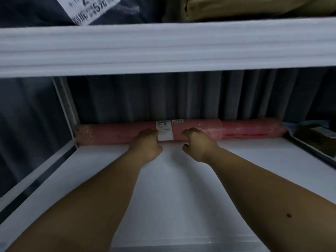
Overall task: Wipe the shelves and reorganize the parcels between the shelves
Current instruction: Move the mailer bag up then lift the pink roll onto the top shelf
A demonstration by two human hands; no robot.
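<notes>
A long pink rolled parcel (pixel 118 132) with a white label lies along the back of the white lower shelf (pixel 254 160), against a dark curtain. My left hand (pixel 147 145) rests on the roll just left of the label, fingers curled over its front. My right hand (pixel 198 142) does the same just right of the label. Both forearms reach in across the shelf board. The fingertips are partly hidden against the roll, so a firm grip is not certain.
The white front edge of the upper shelf (pixel 163 50) hangs close above. On it sit a dark bag parcel with a label (pixel 94 10) and a tan parcel (pixel 254 6). A white upright post (pixel 67 106) stands at the left; a neighbouring shelf with a dark box (pixel 316 139) lies to the right.
</notes>
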